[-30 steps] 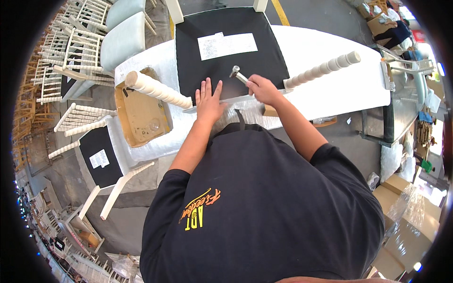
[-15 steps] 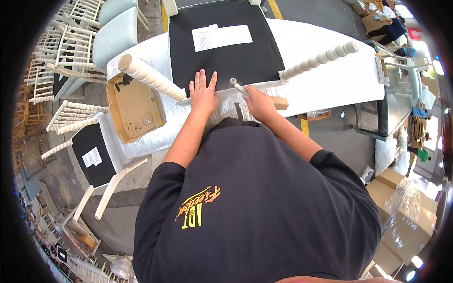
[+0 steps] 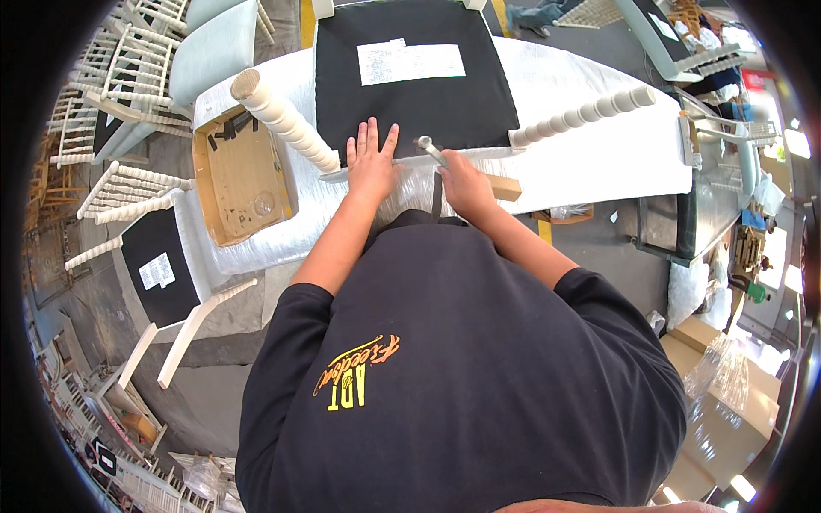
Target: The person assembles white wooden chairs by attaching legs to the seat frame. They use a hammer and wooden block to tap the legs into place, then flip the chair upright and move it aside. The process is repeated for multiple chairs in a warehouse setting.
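An upturned chair seat with a black underside [image 3: 419,107] and a white label [image 3: 410,61] lies in front of me, its turned cream legs [image 3: 286,124] sticking up. My left hand [image 3: 371,164] lies open, fingers spread, on the black cloth near the seat's close edge. Beside it my right hand [image 3: 466,184] is wrapped round a metal tool [image 3: 430,149] with a round shiny end, held over the seat edge. Its exact kind I cannot make out. A pale wooden block [image 3: 505,187] shows just right of that hand, partly hidden by it.
The seat rests on a plastic-wrapped white table [image 3: 590,137]. A cardboard box [image 3: 205,171] with small black parts stands at its left. Another upturned chair [image 3: 154,269] is on the floor at left, and cartons [image 3: 727,410] stand at lower right.
The view has shifted slightly, bringing a person's leg and another chair in at the upper right. My left hand stays on the seat; the tool's round end sits slightly higher and further right.
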Action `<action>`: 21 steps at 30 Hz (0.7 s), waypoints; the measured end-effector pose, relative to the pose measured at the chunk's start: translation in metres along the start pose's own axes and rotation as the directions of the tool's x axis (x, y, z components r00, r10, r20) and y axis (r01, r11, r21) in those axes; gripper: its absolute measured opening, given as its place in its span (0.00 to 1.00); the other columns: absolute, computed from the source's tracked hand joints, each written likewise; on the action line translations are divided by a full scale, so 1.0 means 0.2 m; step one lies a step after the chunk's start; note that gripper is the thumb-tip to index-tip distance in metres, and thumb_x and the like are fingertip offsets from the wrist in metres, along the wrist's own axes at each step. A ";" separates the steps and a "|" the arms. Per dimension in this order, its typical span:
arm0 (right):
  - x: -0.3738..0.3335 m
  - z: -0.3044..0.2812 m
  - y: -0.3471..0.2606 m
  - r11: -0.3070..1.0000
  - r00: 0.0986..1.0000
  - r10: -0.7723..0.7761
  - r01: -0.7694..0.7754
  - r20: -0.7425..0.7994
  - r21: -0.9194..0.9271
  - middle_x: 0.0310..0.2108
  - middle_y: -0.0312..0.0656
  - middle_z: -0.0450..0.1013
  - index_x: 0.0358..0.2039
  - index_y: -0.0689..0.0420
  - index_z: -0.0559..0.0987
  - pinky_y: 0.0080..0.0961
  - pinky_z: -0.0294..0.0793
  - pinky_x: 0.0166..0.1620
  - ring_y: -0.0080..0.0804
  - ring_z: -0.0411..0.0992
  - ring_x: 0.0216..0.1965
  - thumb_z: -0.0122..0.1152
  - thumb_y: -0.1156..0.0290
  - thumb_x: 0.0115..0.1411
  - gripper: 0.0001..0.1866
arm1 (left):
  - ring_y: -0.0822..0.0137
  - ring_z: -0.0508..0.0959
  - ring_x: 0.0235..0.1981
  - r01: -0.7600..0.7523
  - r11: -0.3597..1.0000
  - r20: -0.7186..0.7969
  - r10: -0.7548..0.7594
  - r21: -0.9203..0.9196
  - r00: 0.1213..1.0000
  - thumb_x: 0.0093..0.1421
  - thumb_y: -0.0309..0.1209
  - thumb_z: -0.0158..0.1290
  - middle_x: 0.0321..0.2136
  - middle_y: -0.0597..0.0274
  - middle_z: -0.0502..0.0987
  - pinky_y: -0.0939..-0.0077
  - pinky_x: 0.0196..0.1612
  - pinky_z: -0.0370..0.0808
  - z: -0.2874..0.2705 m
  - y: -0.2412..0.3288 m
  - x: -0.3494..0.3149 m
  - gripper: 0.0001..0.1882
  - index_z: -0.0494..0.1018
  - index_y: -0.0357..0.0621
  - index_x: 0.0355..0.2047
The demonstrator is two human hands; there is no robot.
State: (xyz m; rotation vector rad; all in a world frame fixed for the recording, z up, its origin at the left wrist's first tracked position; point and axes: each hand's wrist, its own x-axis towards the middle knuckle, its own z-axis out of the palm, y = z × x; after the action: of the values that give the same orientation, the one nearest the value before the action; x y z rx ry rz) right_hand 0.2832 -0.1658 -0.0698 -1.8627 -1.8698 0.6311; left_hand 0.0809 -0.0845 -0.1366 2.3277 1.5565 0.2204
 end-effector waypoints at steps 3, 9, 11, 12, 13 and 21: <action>0.02 0.01 0.02 0.998 0.994 0.050 -0.046 0.094 -0.040 0.43 0.56 0.77 0.54 0.57 0.70 0.54 0.74 0.45 0.63 0.76 0.44 0.54 0.68 0.71 0.14 | 0.52 0.44 0.79 0.017 1.000 0.041 -0.017 0.005 0.999 0.62 0.44 0.64 0.79 0.49 0.44 0.48 0.77 0.42 -0.01 0.00 0.00 0.46 0.53 0.68 0.77; 0.05 -0.11 -0.11 0.996 0.993 -0.014 0.025 -0.119 0.088 0.43 0.55 0.79 0.51 0.57 0.70 0.55 0.75 0.43 0.62 0.77 0.42 0.55 0.67 0.70 0.13 | 0.51 0.45 0.79 0.019 1.000 0.028 -0.019 0.009 0.999 0.61 0.45 0.64 0.78 0.49 0.45 0.47 0.77 0.42 -0.02 0.01 0.00 0.47 0.53 0.68 0.77; 0.04 -0.10 -0.10 0.992 0.991 0.002 0.015 -0.135 0.122 0.42 0.55 0.79 0.51 0.57 0.70 0.55 0.75 0.43 0.62 0.77 0.42 0.55 0.67 0.71 0.12 | 0.49 0.48 0.78 0.001 1.000 -0.015 -0.001 -0.008 1.000 0.60 0.44 0.65 0.78 0.47 0.46 0.46 0.76 0.45 0.00 0.00 -0.01 0.47 0.55 0.67 0.77; 0.04 -0.07 -0.05 1.000 1.000 0.026 -0.026 0.001 0.016 0.42 0.56 0.79 0.51 0.57 0.70 0.55 0.75 0.43 0.62 0.77 0.42 0.56 0.67 0.70 0.13 | 0.50 0.46 0.79 0.011 1.000 0.018 -0.011 -0.001 1.000 0.61 0.44 0.64 0.78 0.48 0.45 0.47 0.76 0.43 -0.01 0.01 0.00 0.47 0.54 0.68 0.77; 0.04 -0.03 0.02 0.994 0.989 0.064 -0.052 0.134 -0.093 0.42 0.56 0.78 0.51 0.57 0.70 0.55 0.75 0.43 0.62 0.77 0.42 0.56 0.68 0.70 0.13 | 0.51 0.45 0.79 0.020 1.000 0.052 -0.020 0.006 0.998 0.61 0.45 0.64 0.79 0.49 0.44 0.48 0.77 0.42 -0.02 0.01 0.00 0.47 0.53 0.68 0.77; 0.05 -0.13 -0.13 0.991 0.987 -0.074 0.089 -0.144 0.100 0.35 0.55 0.78 0.49 0.58 0.69 0.52 0.75 0.40 0.60 0.78 0.38 0.59 0.71 0.69 0.13 | 0.51 0.45 0.79 0.032 0.999 0.054 -0.033 0.016 0.998 0.62 0.45 0.63 0.79 0.49 0.45 0.47 0.77 0.42 -0.03 0.02 0.00 0.47 0.52 0.69 0.77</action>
State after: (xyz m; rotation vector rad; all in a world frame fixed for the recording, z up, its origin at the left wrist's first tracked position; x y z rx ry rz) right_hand 0.2786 -0.1544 -0.0337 -1.7080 -1.7769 0.5461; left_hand 0.0818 -0.0838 -0.1294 2.2983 1.5741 0.1371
